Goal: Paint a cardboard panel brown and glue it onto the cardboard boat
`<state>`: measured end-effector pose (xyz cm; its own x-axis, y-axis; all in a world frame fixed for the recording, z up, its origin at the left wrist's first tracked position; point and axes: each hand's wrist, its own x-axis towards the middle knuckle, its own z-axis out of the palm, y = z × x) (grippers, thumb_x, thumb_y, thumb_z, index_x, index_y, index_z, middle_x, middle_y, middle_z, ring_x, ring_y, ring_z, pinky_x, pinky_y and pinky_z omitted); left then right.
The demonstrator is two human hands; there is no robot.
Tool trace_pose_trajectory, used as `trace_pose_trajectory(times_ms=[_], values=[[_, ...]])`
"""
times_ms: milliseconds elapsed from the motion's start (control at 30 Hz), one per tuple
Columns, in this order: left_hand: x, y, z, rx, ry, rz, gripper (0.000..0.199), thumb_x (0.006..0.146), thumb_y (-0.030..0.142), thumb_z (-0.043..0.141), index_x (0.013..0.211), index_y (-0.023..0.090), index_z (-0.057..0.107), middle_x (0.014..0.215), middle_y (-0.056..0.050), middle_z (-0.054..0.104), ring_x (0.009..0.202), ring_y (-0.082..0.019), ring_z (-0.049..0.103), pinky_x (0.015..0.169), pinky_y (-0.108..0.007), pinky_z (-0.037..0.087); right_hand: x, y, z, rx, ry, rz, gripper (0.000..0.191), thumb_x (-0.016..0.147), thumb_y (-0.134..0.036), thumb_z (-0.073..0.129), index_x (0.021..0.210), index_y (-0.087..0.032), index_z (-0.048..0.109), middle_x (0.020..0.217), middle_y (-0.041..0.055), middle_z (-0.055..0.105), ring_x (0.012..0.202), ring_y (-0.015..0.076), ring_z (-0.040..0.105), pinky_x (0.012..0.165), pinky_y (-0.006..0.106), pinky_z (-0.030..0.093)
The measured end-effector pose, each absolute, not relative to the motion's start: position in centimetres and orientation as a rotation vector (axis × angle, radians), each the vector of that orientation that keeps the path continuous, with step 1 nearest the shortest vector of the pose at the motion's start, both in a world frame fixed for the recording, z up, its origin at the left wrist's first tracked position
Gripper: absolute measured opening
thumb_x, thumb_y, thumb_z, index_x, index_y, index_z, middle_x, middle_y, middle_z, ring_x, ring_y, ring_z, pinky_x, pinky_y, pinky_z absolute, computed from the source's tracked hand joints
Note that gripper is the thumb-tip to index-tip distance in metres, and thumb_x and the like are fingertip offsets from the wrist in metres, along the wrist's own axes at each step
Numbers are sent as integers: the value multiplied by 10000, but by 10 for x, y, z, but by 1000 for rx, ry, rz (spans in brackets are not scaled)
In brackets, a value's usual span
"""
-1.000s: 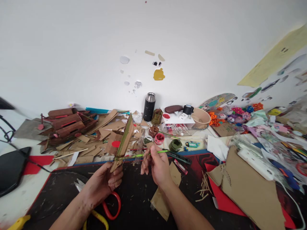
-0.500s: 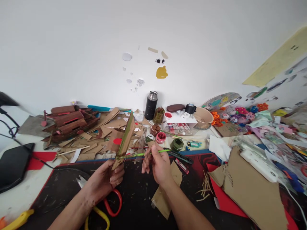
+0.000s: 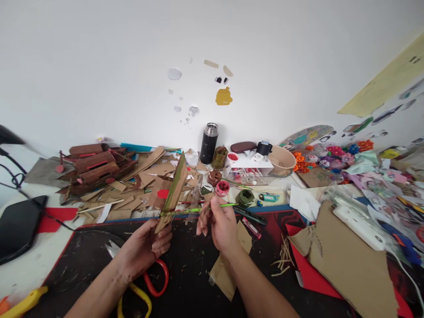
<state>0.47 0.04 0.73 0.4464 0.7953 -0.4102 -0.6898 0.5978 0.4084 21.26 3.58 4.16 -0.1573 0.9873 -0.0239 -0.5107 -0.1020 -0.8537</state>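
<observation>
My left hand [image 3: 150, 245] grips the lower end of a long pointed cardboard piece [image 3: 175, 187], which stands tilted up and is partly painted green. Pinched in my right hand [image 3: 220, 223] is a thin green paintbrush [image 3: 198, 209]; its tip touches the cardboard just above my left fingers. Beyond my right hand are open paint pots: a dark green one [image 3: 245, 198], a red one [image 3: 222, 188] and a brown one [image 3: 214, 176]. Scissors [image 3: 155, 278] with red and yellow handles lie beneath my left forearm.
A brown cardboard boat model [image 3: 96, 165] stands at the back left, beside scattered cardboard scraps [image 3: 126, 205]. A black flask [image 3: 209, 143] stands against the wall. At the right lie a large cardboard sheet [image 3: 347, 256] and a white power strip [image 3: 359, 227]. A cardboard strip [image 3: 225, 276] lies under my right forearm.
The brush tip has shifted slightly up along the cardboard piece. Both hands keep their holds, and the view has moved a little.
</observation>
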Motion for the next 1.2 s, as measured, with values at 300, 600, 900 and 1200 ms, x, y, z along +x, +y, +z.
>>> trace_pose_trajectory(times_ms=[300,600,900,1200], values=[[4,0,9,189,626,921,369,791,276,864,623,150,560,605,54,442,476,-50,335,485,-216,408,210,33,38,-768,-861,1608,510,948,-648,673,774,-172,620,487,-33,597,346,126,599,315,164,340],[4,0,8,175,612,927,332,797,253,853,652,151,572,613,55,442,470,-50,339,476,-210,397,214,36,42,-791,-836,1533,491,937,-640,692,786,-180,613,497,-40,594,342,116,573,321,169,349],[5,0,10,153,630,943,339,767,252,877,633,139,587,605,52,445,472,-47,325,467,-217,374,212,35,40,-768,-847,1553,484,949,-627,685,787,-175,626,491,-36,597,346,120,582,322,166,346],[6,0,11,142,634,949,362,767,242,875,608,144,565,615,48,469,477,-48,340,470,-217,371,209,33,35,-752,-871,1610,500,971,-615,663,753,-167,622,476,-29,588,341,117,584,315,157,326]])
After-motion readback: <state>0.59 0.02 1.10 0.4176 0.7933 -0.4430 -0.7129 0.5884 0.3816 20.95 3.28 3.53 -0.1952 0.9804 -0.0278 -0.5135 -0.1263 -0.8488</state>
